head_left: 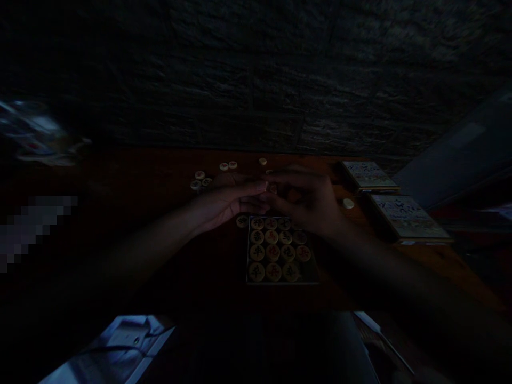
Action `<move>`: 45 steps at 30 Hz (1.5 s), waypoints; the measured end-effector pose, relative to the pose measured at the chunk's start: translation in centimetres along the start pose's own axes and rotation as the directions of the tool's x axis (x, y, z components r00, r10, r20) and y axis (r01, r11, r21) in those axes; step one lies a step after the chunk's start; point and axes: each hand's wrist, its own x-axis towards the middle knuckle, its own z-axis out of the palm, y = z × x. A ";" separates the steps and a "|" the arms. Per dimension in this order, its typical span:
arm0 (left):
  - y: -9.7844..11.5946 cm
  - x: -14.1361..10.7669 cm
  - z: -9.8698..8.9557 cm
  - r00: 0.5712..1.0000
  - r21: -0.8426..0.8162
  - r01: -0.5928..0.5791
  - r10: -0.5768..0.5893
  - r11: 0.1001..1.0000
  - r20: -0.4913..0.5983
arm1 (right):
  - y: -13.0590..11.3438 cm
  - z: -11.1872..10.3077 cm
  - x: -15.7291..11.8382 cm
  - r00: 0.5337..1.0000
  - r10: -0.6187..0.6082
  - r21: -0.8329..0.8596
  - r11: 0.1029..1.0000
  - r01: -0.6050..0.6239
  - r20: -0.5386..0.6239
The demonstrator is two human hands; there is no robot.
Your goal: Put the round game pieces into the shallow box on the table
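The scene is very dim. My left hand [224,205] reaches in with thumb and fingers stretched out and slightly apart, its fingertips meeting those of my right hand [310,194]. The right fingers are curled together; a small reddish spot shows at their tips, but what they hold, if anything, is too dark to make out. Just below both hands lies an open square box [308,274] with rows of round Chinese chess pieces [272,252] marked in red and black. Part of its top right is hidden by my right hand. One loose piece [241,221] touches or lies beside its upper left corner.
More loose pieces lie beyond my hands, including a pair [228,166], a single one [262,161] and a small cluster [199,175]. Another piece [348,203] sits near two printed boxes [410,216] at the right. A stone-textured wall [256,90] backs the wooden table [144,170].
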 end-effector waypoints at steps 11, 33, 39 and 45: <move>0.0 0.0 -0.1 1.000 0.022 -0.007 0.007 1.000 0.006 | 0.2 -0.1 0.0 0.999 -0.037 0.010 0.999 0.037 0.017; -0.2 0.1 0.0 1.000 -0.011 0.013 -0.013 1.000 0.009 | -0.1 -0.1 0.0 1.000 -0.015 -0.025 1.000 0.015 0.025; -0.1 0.1 -0.1 1.000 0.034 0.005 -0.005 0.999 -0.008 | 0.2 0.0 0.0 0.999 0.009 0.028 1.000 -0.010 0.034; -0.1 0.0 0.0 1.000 0.015 -0.003 0.003 1.000 -0.001 | -0.1 -0.1 0.1 0.999 0.000 -0.003 1.000 0.000 0.034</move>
